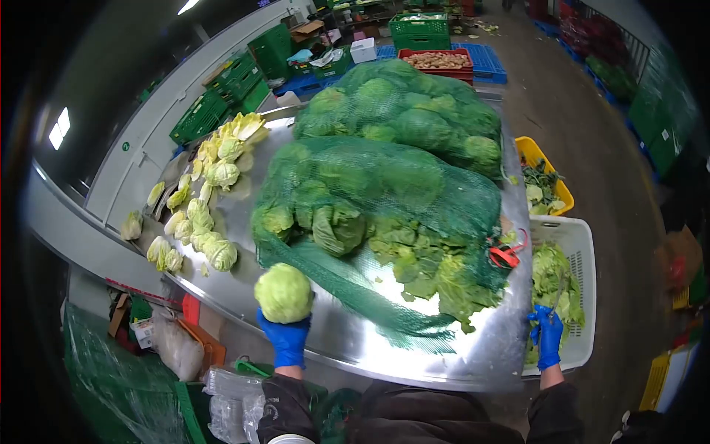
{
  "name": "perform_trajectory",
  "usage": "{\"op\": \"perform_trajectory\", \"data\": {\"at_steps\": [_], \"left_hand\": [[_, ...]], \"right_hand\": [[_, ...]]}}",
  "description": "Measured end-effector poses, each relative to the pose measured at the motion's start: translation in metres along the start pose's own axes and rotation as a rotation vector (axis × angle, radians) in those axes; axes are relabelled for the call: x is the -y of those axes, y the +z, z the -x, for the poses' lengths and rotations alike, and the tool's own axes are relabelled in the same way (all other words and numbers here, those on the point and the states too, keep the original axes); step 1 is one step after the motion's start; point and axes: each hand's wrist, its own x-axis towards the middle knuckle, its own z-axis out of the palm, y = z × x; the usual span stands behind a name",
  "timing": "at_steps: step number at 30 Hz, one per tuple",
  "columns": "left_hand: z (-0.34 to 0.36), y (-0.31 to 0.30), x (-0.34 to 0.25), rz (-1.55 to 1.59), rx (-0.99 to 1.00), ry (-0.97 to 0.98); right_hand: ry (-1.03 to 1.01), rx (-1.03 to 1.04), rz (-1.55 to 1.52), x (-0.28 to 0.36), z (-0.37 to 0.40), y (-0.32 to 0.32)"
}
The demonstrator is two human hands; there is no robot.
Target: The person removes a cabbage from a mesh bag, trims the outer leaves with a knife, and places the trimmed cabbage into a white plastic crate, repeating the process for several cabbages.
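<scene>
My left hand [285,339], in a blue glove, is closed around the underside of a round, pale green cabbage [284,293] at the table's front edge. My right hand [547,337], gloved in blue too, grips a knife [559,287] whose thin blade points up and away from me. That hand is at the table's right edge, over a white crate [586,296] holding loose cabbage leaves [549,268]. In front of me lies a green net sack [384,174] of cabbages, its mouth toward me. One cabbage [338,228] and loose outer leaves [451,277] show at the opening.
Behind lies a second full net sack [399,103]. Several small, pale leafy heads [211,240] line the left of the metal table [355,348]. A yellow crate [563,194] with trimmings stands at right. A red-handled tool [505,256] lies near the table's right edge.
</scene>
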Motion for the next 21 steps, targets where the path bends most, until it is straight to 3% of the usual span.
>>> {"op": "perform_trajectory", "data": {"at_steps": [4,6,8,10,12,14,16,18,20,21], "left_hand": [[-0.116,-0.053,-0.072,0.014,-0.036,0.231],[-0.158,-0.038,-0.105,0.145,-0.207,0.284],[-0.267,-0.134,-0.144,-1.063,0.06,0.945],[-0.298,-0.106,-0.171,-0.178,0.095,0.517],[-0.333,-0.113,-0.189,0.236,-0.07,0.319],[-0.382,-0.149,-0.214,0.448,-0.267,0.131],[-0.414,-0.171,-0.214,0.353,-0.189,0.512],[-0.428,-0.169,-0.234,0.491,-0.144,0.349],[-0.403,-0.095,-0.223,0.186,-0.107,0.25],[-0.375,-0.056,-0.206,-0.015,0.093,0.169]], "right_hand": [[0.085,0.075,-0.04,-0.016,0.03,0.08],[0.123,0.116,-0.038,-0.014,0.047,0.124],[0.134,0.135,0.036,0.005,0.069,0.164],[0.14,0.124,0.075,0.028,0.085,0.195],[0.151,0.071,0.064,0.026,0.091,0.21],[0.149,0.077,0.066,0.023,0.095,0.221],[0.166,0.035,0.084,0.026,0.097,0.229],[0.197,0.065,0.069,0.028,0.096,0.236],[0.224,0.079,0.054,0.033,0.091,0.252],[0.239,0.07,0.055,0.033,0.087,0.265]]}}
